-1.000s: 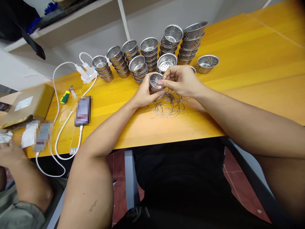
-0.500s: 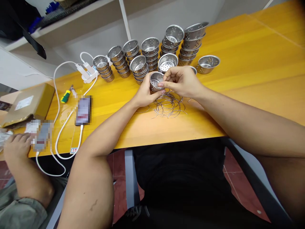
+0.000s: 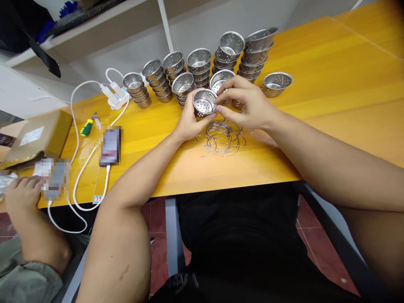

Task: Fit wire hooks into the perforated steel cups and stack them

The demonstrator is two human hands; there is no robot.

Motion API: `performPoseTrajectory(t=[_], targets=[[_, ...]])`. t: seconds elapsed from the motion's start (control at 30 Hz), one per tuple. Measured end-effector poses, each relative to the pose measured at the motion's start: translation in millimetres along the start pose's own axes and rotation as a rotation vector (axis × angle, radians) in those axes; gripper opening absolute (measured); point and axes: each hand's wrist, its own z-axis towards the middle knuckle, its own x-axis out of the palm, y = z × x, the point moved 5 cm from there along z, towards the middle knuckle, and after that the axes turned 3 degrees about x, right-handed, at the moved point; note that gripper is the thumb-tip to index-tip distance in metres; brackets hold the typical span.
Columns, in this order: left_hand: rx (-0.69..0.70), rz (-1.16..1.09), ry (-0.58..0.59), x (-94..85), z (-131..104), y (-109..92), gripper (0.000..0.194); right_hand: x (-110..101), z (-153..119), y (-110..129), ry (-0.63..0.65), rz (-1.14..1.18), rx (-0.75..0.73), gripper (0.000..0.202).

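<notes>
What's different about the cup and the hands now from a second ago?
The held cup shifted slightly up and left in the picture, and more of its inside shows. The left hand still holds it. The right hand spread its fingers a bit wider near the rim. At the far left, another person's hand came rightward. The stacked cups and wire rings stayed put.

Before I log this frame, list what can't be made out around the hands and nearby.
All in the head view:
Held cup: outer side near the palm, hidden by the left hand.
Right hand: whether it pinches a wire, too small to tell.
Cup behind: near side, partly covered by the right hand.
Phones: screens, pixelated.
</notes>
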Motion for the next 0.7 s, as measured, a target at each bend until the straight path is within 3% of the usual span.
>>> performPoseTrajectory(t=[0.17, 0.33, 0.53, 0.63, 0.7], targets=[[0.023, -0.015, 0.007, 2.0, -4.0, 3.1, 0.114, 6.5, -2.4, -2.4, 0.095, 0.05, -0.024, 0.046], [0.038, -0.049, -0.01, 0.2, -4.0, 2.3, 0.12, 11.1, -3.7, -13.0, 0.11, -0.041, -0.078, 0.051], [0.064, -0.055, 0.043, 0.8, -1.8, -19.8, 0.119, 11.9, -0.8, -8.1, 0.1, -0.044, -0.16, 0.078], [0.038, -0.046, 0.066, 0.1, -2.9, -31.4, 0.119, 2.0, 2.0, -2.3, 0.116, -0.125, -0.179, 0.08], [-0.02, -0.077, 0.112, -0.9, -4.0, -35.6, 0.117, -18.4, 3.1, 3.7, 0.077, -0.216, -0.223, 0.083]])
